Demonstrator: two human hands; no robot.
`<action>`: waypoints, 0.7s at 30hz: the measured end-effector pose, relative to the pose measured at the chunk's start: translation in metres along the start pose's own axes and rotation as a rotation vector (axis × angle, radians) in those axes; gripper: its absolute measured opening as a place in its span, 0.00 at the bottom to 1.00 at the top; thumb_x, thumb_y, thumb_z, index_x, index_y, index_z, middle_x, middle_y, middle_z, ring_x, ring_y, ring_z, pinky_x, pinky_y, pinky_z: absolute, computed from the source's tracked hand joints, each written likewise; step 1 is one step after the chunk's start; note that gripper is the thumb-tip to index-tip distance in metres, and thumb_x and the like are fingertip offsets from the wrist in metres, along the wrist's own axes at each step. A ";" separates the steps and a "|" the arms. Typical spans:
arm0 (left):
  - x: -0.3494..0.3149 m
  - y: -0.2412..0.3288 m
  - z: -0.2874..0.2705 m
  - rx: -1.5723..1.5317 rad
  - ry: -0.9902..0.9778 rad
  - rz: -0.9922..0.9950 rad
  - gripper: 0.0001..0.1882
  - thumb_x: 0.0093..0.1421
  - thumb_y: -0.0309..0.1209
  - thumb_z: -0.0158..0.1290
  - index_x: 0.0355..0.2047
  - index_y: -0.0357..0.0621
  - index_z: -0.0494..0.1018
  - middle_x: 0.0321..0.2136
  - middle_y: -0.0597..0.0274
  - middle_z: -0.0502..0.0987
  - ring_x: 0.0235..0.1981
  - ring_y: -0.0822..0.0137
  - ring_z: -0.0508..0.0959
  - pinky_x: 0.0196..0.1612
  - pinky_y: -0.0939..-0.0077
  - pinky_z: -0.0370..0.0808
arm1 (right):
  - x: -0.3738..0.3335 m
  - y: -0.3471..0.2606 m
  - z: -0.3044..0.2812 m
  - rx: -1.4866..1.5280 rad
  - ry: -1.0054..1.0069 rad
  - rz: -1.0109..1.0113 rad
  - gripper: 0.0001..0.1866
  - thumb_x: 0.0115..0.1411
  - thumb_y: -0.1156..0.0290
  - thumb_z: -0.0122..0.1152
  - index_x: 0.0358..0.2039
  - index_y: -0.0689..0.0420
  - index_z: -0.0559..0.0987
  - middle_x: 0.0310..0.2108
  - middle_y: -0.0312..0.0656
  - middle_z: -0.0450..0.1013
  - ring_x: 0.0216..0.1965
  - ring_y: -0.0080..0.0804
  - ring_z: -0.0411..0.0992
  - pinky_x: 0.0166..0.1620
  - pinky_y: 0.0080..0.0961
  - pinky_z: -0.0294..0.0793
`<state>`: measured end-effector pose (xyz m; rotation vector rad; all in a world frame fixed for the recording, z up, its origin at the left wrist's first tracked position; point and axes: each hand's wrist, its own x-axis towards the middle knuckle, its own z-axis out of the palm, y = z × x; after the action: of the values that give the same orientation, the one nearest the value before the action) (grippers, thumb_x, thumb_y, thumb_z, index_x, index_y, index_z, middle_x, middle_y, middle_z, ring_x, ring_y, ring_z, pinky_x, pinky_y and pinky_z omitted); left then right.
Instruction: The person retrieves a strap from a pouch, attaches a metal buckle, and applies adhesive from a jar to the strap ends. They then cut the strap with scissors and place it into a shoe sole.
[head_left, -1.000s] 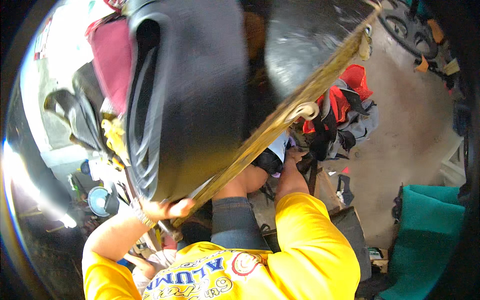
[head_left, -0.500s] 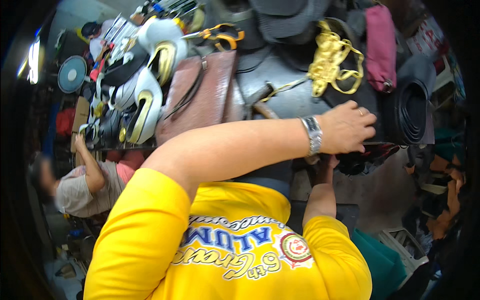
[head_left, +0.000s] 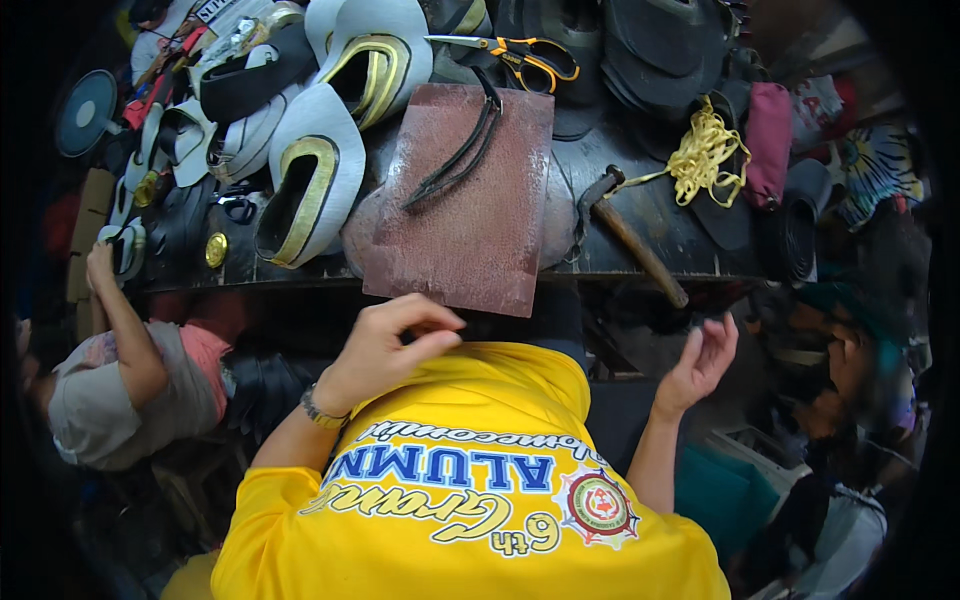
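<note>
My left hand [head_left: 392,343] hovers by the near edge of the reddish-brown leather-look board [head_left: 480,225], thumb apart from bent fingers, with nothing visible in it. Two thin black straps [head_left: 462,160] lie across that board. Off to the right, my right hand [head_left: 700,365] is raised in front of the table's edge, palm showing, fingers spread and holding nothing. The nearest thing to it is a hammer [head_left: 640,250], whose wooden handle sticks out past the table edge. A bundle of yellow strips [head_left: 705,160] lies beyond the hammer.
Orange-and-black scissors [head_left: 530,62] lie behind the board. White and gold sandal uppers [head_left: 315,180] crowd the left, black soles [head_left: 665,50] are stacked at the back. A maroon pouch [head_left: 768,140] and rolled black material [head_left: 790,230] stand right. Another person [head_left: 135,385] works at far left.
My left arm has drawn back from the right side of the table to the near edge of the board. My right hand, partly hidden before, has come up into view with fingers spread.
</note>
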<state>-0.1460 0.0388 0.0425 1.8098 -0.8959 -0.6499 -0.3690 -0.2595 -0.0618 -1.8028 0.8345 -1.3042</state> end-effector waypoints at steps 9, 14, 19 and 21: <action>-0.049 -0.047 -0.024 -0.089 0.120 -0.116 0.06 0.64 0.27 0.59 0.38 0.36 0.81 0.33 0.59 0.81 0.34 0.72 0.82 0.39 0.82 0.78 | 0.058 -0.040 0.084 -0.453 -0.545 -0.317 0.33 0.57 0.82 0.65 0.63 0.50 0.72 0.45 0.48 0.74 0.48 0.42 0.74 0.54 0.32 0.72; -0.052 -0.059 -0.027 -0.100 0.130 -0.223 0.07 0.64 0.26 0.59 0.40 0.36 0.81 0.34 0.59 0.81 0.34 0.72 0.82 0.40 0.81 0.78 | 0.087 -0.032 0.100 -0.540 -0.481 -0.316 0.34 0.54 0.83 0.65 0.63 0.50 0.73 0.43 0.48 0.76 0.43 0.46 0.74 0.48 0.40 0.73; -0.043 -0.046 -0.038 -0.152 0.191 -0.115 0.05 0.64 0.24 0.59 0.39 0.36 0.81 0.32 0.60 0.80 0.33 0.73 0.81 0.39 0.83 0.78 | 0.079 -0.056 0.106 -0.354 -0.458 -0.343 0.32 0.60 0.80 0.64 0.64 0.52 0.69 0.37 0.40 0.76 0.38 0.32 0.75 0.46 0.28 0.75; -0.031 -0.032 -0.051 -0.113 0.300 -0.003 0.05 0.60 0.23 0.62 0.37 0.36 0.81 0.31 0.61 0.80 0.30 0.75 0.80 0.34 0.83 0.75 | 0.049 -0.070 0.101 -0.100 -0.577 -0.139 0.27 0.63 0.78 0.62 0.63 0.56 0.69 0.33 0.36 0.75 0.35 0.23 0.73 0.43 0.22 0.74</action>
<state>-0.1162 0.0990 0.0331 1.7492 -0.6429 -0.4075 -0.2538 -0.2452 0.0007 -2.1898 0.4651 -0.7556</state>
